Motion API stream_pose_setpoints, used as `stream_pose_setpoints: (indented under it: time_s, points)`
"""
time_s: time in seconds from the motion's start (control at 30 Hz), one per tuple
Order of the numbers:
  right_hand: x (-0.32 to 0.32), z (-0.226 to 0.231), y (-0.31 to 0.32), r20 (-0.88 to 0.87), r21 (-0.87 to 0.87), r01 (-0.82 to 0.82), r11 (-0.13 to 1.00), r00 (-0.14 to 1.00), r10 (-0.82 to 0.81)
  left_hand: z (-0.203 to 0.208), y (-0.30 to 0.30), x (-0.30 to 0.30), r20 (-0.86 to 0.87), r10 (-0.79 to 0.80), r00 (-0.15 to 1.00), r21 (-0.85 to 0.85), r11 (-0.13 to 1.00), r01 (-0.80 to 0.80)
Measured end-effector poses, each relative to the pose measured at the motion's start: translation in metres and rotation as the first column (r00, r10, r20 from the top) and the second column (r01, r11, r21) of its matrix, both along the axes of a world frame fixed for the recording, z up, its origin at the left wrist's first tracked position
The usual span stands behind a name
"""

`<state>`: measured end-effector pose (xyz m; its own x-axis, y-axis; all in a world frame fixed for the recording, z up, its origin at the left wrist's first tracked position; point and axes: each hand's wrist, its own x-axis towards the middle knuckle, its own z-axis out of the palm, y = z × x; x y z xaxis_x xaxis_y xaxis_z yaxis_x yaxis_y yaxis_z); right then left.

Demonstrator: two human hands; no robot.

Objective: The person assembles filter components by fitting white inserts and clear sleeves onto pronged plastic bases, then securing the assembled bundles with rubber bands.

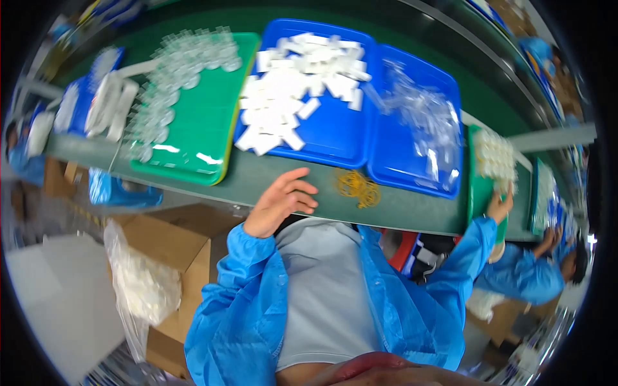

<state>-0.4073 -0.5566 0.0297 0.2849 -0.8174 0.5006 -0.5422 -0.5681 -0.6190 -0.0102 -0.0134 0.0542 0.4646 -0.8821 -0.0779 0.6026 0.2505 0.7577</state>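
Note:
My left hand (283,201) hovers at the table's near edge, palm turned inward, with loosely bent fingers apart and nothing visible in it. Closest to it are the blue tray of white rectangular pieces (283,90) and a heap of yellow rubber bands (358,186). Off to the right, my right hand (500,204) reaches to the near end of a green tray (477,193) packed with pale, cup-like parts (494,157). Its fingers are drawn together against the nearest parts; what they hold is too small to make out.
Clear plastic pieces (425,116) fill a second blue tray. Clear round-based parts (168,87) stand on a green tray (199,145) at left. A cardboard box (193,251) with a bag of white pieces (151,289) sits below. A co-worker (528,273) is at right.

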Motion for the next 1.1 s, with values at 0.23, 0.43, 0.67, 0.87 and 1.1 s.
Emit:
stream_pose_setpoints:
  time_s: [0.23, 0.43, 0.67, 0.87, 1.1]
  points:
    - [0.037, 0.024, 0.056, -0.147, -0.043, 0.075, 0.996, 0.986, -0.08, 0.06, 0.065, 0.043, 0.541, -0.103, 0.835, 0.3, 0.951, -0.077]
    - [0.119, 0.089, 0.17, -0.133, 0.063, 0.065, 0.996, 0.989, -0.057, 0.074, 0.123, 0.123, 0.9, -0.43, 0.072, 0.144, 0.139, -0.98]
    - [0.221, 0.132, 0.249, -0.005, 0.22, -0.662, 0.717, 0.734, 0.679, 0.033, 0.119, 0.168, 0.832, -0.537, 0.14, 0.074, -0.142, -0.987]
    - [0.327, 0.125, 0.295, -0.156, 0.153, -0.944, 0.292, 0.269, 0.95, 0.023, 0.125, 0.176, 0.875, -0.474, 0.098, 0.023, -0.161, -0.987]
    - [0.395, 0.064, 0.335, -0.113, 0.295, -0.913, 0.283, 0.261, 0.959, 0.034, 0.125, 0.151, 0.973, 0.145, 0.179, 0.147, 0.208, -0.967]
